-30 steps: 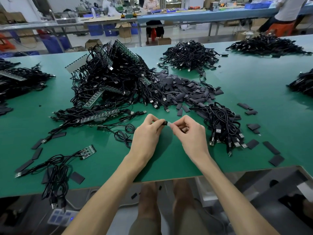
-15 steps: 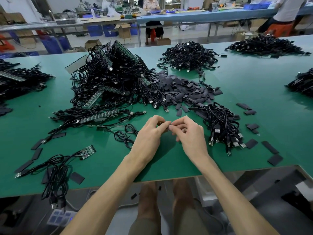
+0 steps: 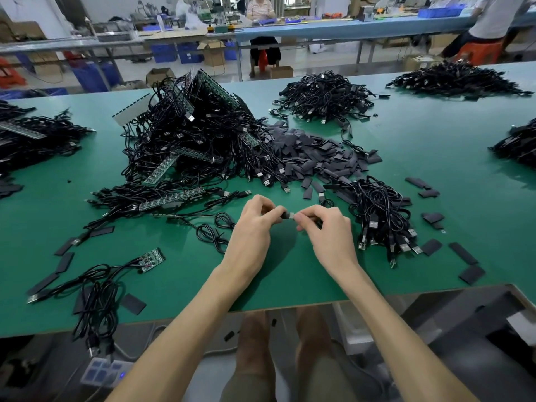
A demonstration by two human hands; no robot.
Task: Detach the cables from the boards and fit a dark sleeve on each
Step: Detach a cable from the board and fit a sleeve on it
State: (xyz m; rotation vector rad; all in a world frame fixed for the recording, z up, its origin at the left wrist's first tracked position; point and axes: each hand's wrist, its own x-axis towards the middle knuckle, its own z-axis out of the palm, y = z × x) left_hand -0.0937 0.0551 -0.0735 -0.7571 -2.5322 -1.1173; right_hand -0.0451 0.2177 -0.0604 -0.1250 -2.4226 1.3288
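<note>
Pinches a small dark piece (image 3: 286,215) between the fingertips of left hand (image 3: 255,230) and right hand (image 3: 329,232), over the green table (image 3: 435,169); pale tip at the piece's right end, against the right fingers. Behind the hands, a big tangle of black cables and boards (image 3: 197,134), with a heap of flat dark sleeves (image 3: 313,155) touching its right side. Just beside the right hand, a bundle of cables (image 3: 380,210). Off to the left, near the front edge, one small board (image 3: 152,258) with cables attached.
</note>
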